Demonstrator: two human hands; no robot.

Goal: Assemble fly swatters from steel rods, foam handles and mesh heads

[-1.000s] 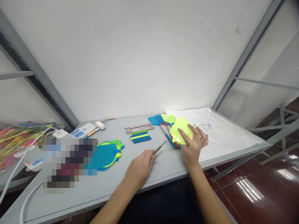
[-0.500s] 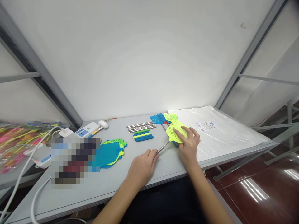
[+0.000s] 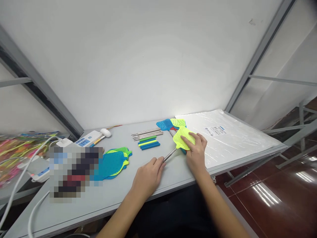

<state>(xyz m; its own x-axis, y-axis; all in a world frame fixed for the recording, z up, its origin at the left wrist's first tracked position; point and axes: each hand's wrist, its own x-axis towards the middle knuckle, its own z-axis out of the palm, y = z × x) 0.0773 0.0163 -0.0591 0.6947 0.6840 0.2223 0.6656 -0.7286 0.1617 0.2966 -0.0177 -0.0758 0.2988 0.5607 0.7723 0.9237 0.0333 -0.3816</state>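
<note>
Head view: the person's left hand (image 3: 148, 177) is closed round a metal rod (image 3: 169, 155), whose far tip meets the neck of a yellow-green fly-swatter head (image 3: 182, 138); how deeply it is seated cannot be told. The right hand (image 3: 196, 150) grasps this head, fingers spread across the mesh. Just behind lie a blue swatter (image 3: 163, 124) and a yellow one (image 3: 179, 123). Leftward on the grey table (image 3: 91, 211): coloured grip tubes (image 3: 149, 144), loose metal rods (image 3: 146, 134), stacked swatter heads (image 3: 114, 162); rightward, white plastic wrapping (image 3: 240, 138).
</note>
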